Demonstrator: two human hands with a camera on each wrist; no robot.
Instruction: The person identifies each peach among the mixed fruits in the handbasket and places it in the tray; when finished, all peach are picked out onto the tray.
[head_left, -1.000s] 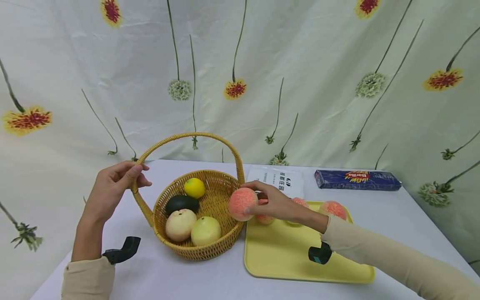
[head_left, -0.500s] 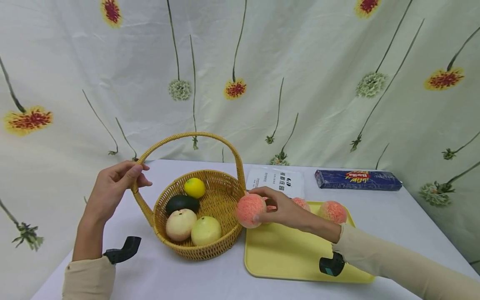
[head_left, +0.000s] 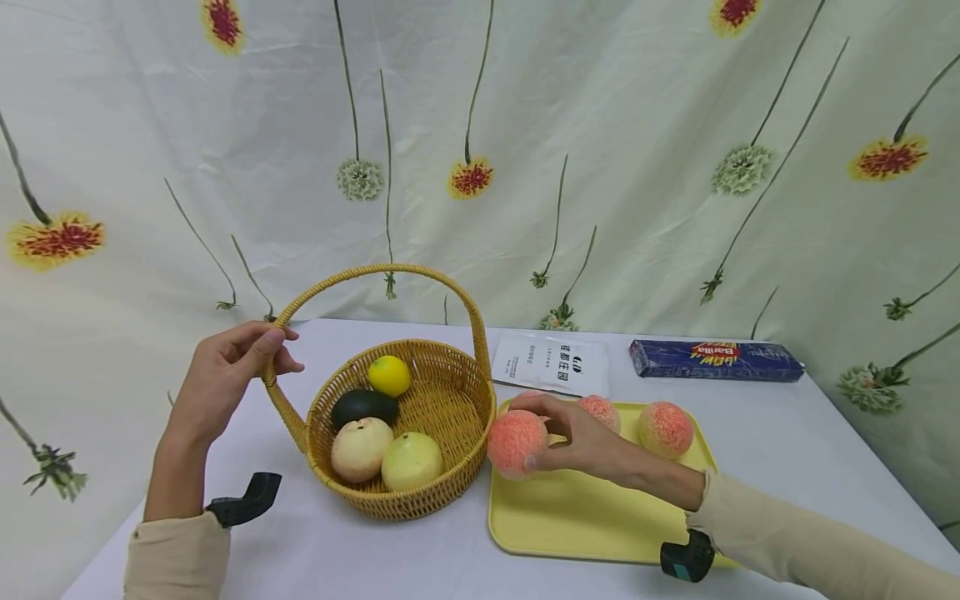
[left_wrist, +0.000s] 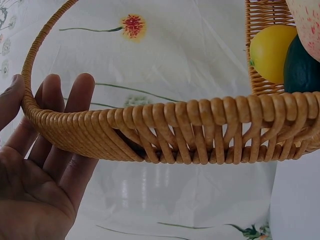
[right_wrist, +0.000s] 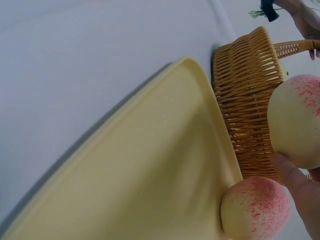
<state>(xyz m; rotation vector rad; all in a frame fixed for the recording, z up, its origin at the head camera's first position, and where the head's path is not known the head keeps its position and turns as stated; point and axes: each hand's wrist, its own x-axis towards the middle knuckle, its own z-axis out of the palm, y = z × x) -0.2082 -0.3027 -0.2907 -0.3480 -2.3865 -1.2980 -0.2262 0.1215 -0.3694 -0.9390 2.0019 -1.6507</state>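
Observation:
My left hand (head_left: 217, 375) pinches the left side of the handle (head_left: 390, 268) of a wicker basket (head_left: 446, 417). In the basket lie a yellow lemon (head_left: 389, 376), a dark green oval fruit (head_left: 364, 408), a pale peach (head_left: 362, 450) and a light green round fruit (head_left: 412, 462). My right hand (head_left: 581, 437) holds a pink peach (head_left: 517, 444) between thumb and fingers, just right of the basket rim and over the left edge of a yellow tray (head_left: 585, 517). Another peach (right_wrist: 255, 207) sits at the tray's edge beneath this hand, partly hidden in the head view.
Farther along the tray's back lie two more peaches, one middle (head_left: 602, 412) and one right (head_left: 666, 429). Behind the tray are a white printed packet (head_left: 551, 364) and a blue Barilla box (head_left: 716, 360). A flower-patterned cloth (head_left: 480, 167) hangs behind the table.
My right hand has carried the peach rightward and slightly nearer, from over the basket's right rim to over the tray's left edge. The left hand and basket have stayed in place.

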